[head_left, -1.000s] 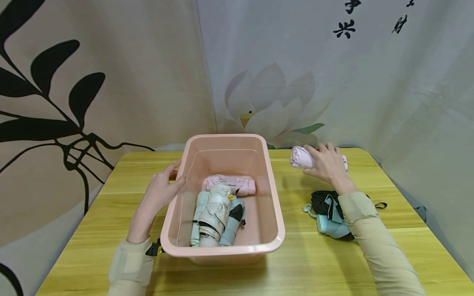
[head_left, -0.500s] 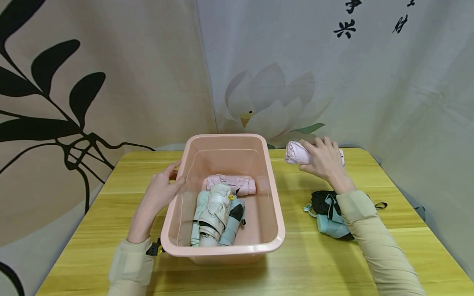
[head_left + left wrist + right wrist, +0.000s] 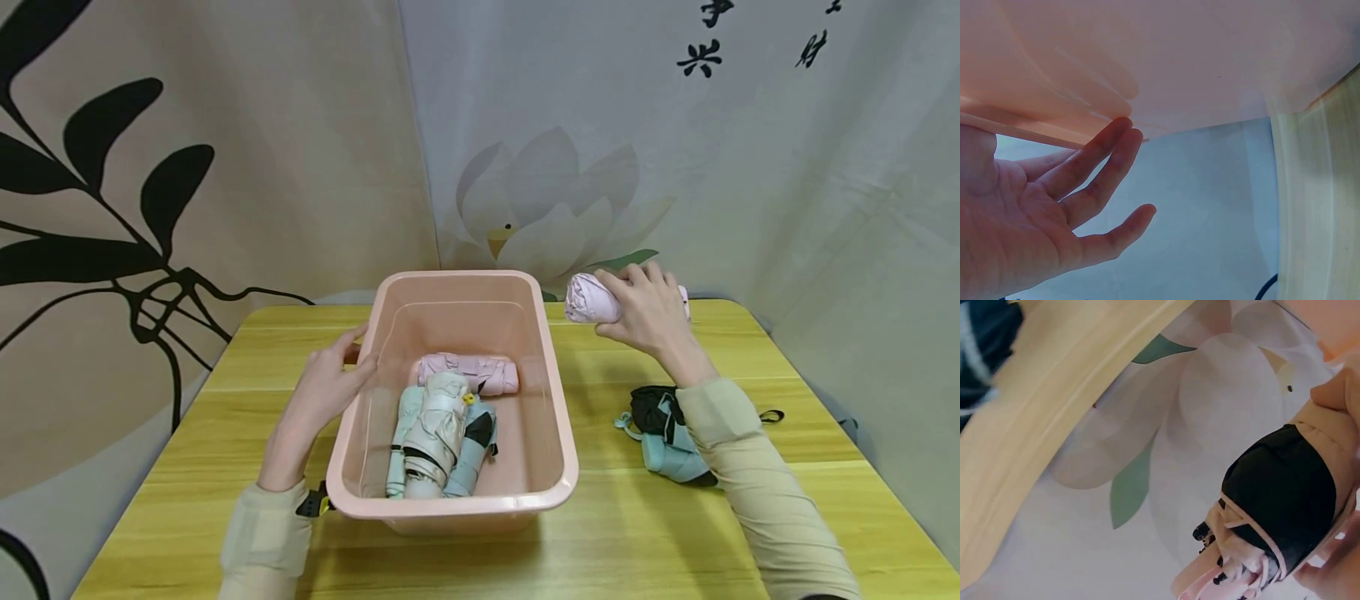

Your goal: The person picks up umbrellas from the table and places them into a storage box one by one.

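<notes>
My right hand [image 3: 647, 307] grips a folded pale pink umbrella [image 3: 591, 300] above the back right of the table. In the right wrist view, the umbrella [image 3: 1285, 494] shows a black patch and dark-tipped ribs at one end. My left hand [image 3: 322, 392] holds the left rim of a pink plastic bin [image 3: 450, 507], thumb over the edge and fingers against the outer wall. Inside the bin, a pink umbrella [image 3: 467, 372] lies crosswise at the back. In front of it lie a mint umbrella [image 3: 396, 454], a cream umbrella [image 3: 433, 437] and a light blue umbrella [image 3: 468, 462].
A light blue and black folded umbrella [image 3: 670, 457] lies on the wooden table [image 3: 637, 542], partly behind my right forearm, with a black strap [image 3: 771, 416] beside it. A printed curtain [image 3: 315, 167] hangs behind the table.
My right hand has moved up and left with the pink umbrella, nearer the bin. The left hand and the bin have stayed in place.
</notes>
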{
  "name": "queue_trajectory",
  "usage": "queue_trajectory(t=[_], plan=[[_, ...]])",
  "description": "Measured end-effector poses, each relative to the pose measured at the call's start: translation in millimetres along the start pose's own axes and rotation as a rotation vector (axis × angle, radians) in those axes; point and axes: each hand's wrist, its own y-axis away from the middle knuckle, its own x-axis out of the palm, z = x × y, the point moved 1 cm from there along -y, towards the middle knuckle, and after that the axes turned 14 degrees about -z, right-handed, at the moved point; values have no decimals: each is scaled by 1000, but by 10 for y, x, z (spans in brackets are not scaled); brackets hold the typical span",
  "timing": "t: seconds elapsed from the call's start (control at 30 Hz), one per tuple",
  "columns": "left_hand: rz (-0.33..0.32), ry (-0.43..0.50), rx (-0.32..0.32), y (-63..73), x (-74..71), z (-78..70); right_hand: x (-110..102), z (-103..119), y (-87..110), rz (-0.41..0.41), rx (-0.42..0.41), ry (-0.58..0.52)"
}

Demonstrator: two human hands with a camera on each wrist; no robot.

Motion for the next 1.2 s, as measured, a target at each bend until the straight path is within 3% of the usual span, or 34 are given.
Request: queue_trajectory(t=[0.57, 1.2], plan=[[6, 2, -5, -5, 20, 11, -180, 222, -270, -28, -55, 0], [-11, 3, 13, 4, 9, -3, -317, 536, -530, 24, -103, -4]])
